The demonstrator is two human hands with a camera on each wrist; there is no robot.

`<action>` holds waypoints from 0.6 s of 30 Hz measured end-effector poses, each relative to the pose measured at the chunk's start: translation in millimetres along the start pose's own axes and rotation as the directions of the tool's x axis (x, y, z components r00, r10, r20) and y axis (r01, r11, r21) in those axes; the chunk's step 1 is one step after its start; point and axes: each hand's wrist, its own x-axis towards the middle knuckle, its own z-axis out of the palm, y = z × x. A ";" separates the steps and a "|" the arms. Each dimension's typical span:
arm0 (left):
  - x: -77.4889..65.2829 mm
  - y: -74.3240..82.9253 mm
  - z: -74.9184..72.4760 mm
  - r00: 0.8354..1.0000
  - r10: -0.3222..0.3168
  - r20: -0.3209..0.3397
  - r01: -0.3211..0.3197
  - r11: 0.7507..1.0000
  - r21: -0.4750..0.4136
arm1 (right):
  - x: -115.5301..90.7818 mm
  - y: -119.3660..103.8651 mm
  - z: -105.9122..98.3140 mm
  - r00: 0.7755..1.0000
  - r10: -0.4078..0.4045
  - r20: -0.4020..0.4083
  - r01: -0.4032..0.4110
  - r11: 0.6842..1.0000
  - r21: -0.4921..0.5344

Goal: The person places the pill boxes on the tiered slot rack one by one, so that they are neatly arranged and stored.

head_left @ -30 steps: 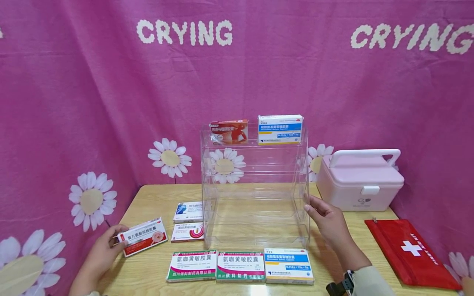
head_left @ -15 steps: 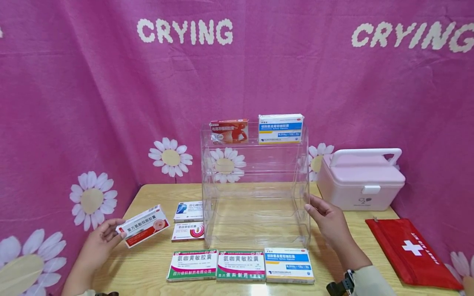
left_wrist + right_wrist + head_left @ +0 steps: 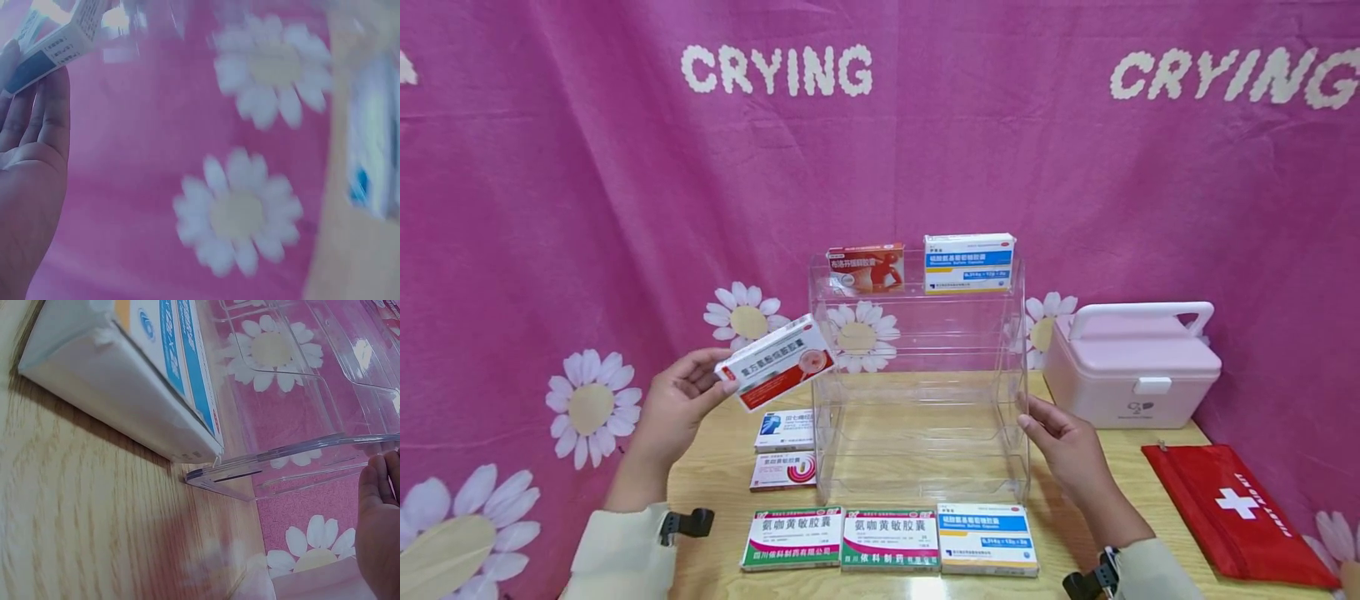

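Note:
In the head view, my left hand [image 3: 681,400] pinches a white and red medicine box [image 3: 778,367] by its left end. The box is tilted, its right end raised, and overlaps the left side of a clear tiered display rack [image 3: 917,417]. My right hand [image 3: 1067,442] holds the rack's right side edge between thumb and fingers; the right wrist view shows its fingertips [image 3: 375,469] at the clear panel. On the top tier stand a red medicine box [image 3: 865,268] and a blue and white one [image 3: 968,263]. The lower tiers hold nothing.
Before the rack lie two green and white boxes [image 3: 792,539] [image 3: 890,540] and a blue and white box [image 3: 988,539]. Two more boxes [image 3: 784,432] [image 3: 782,472] lie left, partly behind the rack. At right are a pink case [image 3: 1131,367] and a red first aid pouch [image 3: 1236,512].
My left hand has lifted the white and red medicine box from low at the left, up and rightward to the rack's left side. The right hand keeps its place on the rack.

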 end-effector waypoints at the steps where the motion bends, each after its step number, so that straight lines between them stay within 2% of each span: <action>1: 9.2 5.9 9.8 1.000 0.005 0.020 -0.005 1.000 0.007 | -0.4 -0.1 0.1 1.000 -0.001 -0.001 0.001 1.000 0.004; 6: 48.8 30.0 66.8 0.994 -0.027 0.108 0.025 0.999 0.022 | -0.5 -1.0 -0.6 1.000 0.002 -0.013 -0.002 1.000 0.017; 10: 72.0 38.5 105.7 0.989 -0.045 0.140 0.039 0.998 0.042 | 1.5 -0.7 4.5 1.000 -0.008 -0.013 0.008 1.000 0.023; 18: 107.5 32.0 155.7 0.993 -0.022 0.117 0.010 0.995 0.097 | 0.2 -0.1 3.3 0.999 0.009 -0.041 -0.007 0.999 0.045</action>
